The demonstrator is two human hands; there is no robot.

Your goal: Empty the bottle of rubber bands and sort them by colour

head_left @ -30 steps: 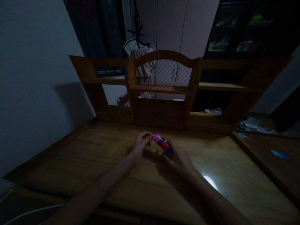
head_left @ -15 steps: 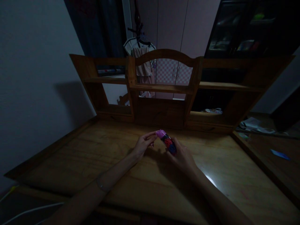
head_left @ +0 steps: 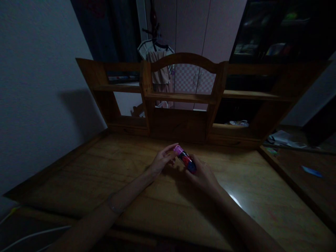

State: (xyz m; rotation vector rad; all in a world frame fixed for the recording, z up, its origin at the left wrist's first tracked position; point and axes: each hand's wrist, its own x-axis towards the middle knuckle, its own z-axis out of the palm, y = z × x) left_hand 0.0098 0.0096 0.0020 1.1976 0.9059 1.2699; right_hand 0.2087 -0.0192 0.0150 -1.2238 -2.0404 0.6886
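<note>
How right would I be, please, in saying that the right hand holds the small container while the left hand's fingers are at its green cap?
Not quite: the cap is pinkish-purple, not green, as the head view shows. The rest stands: the right hand holds the small container, and the left hand has its fingers at the cap.

One left hand point(head_left: 159, 163), one right hand point(head_left: 204, 176), one bottle point(head_left: 187, 162) (one pink cap point(head_left: 178, 150)), two drawers point(head_left: 233, 142), one table point(head_left: 105, 168).
</note>
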